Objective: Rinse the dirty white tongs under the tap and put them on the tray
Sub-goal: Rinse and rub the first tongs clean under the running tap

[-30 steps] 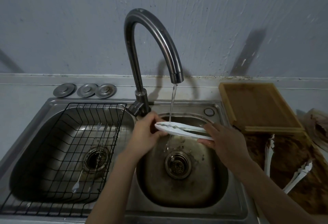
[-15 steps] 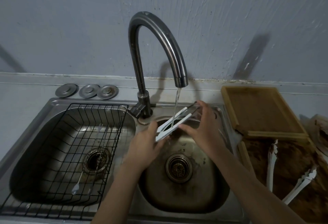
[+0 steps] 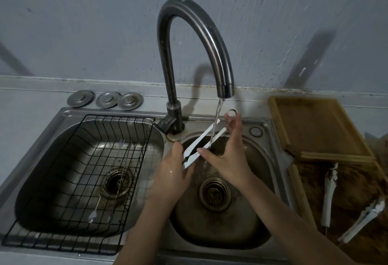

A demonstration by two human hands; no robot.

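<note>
White tongs (image 3: 200, 142) slant over the right sink basin (image 3: 258, 218), their far end raised toward the tap (image 3: 189, 40). A thin stream of water falls from the spout onto their arms. My left hand (image 3: 174, 172) grips the lower near end. My right hand (image 3: 226, 155) holds the tongs from the right side, fingers stretched along the arms up to the metal ring at the far end. The empty wooden tray (image 3: 315, 126) lies on the counter to the right of the sink.
Two more dirty white tongs (image 3: 329, 193) (image 3: 363, 220) lie on a brown-stained board at the right. A black wire rack (image 3: 84, 180) with thin metal utensils sits in the left basin. Three metal plugs (image 3: 105, 99) rest behind the sink.
The tongs went from lying level across the basin to slanting up toward the back right. My right hand shifted up along them; my left hand moved to the lower end.
</note>
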